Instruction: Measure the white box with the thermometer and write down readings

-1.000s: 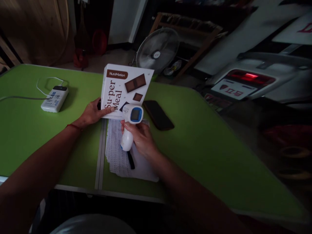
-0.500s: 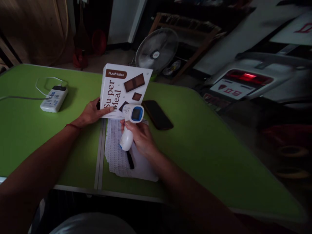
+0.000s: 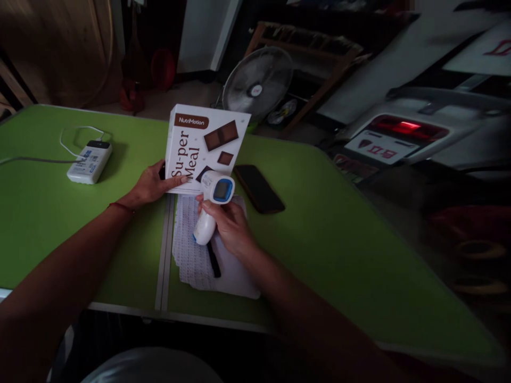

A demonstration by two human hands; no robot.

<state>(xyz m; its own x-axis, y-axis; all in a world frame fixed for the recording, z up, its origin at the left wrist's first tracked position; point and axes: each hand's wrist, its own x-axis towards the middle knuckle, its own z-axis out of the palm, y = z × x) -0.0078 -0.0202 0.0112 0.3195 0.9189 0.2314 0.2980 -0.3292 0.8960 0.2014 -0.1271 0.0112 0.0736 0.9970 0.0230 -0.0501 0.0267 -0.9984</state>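
Note:
My left hand [image 3: 154, 183] grips the lower left edge of a white box [image 3: 203, 143] printed "NutriMotion Su-per Meal" with brown chocolate pieces; its thumb lies on the front and the other fingers are hidden behind. My right hand [image 3: 231, 226] is closed around the handle of a white infrared thermometer [image 3: 205, 226] with a blue-rimmed screen. The thermometer's head is in front of the box's lower right part; I cannot tell whether they touch. Below them lie a stack of written paper sheets [image 3: 189, 260] and a black pen [image 3: 214, 260].
A black phone [image 3: 259, 189] lies right of the box on the green table [image 3: 331, 250]. At the left is a white power bank [image 3: 90, 162] with cables. Beyond the table stand a fan [image 3: 257, 82] and a scooter [image 3: 403, 133] with a lit red tail light.
The thermometer has tilted slightly, its handle end shifting a little to the left. My left hand and the box stay almost where they were.

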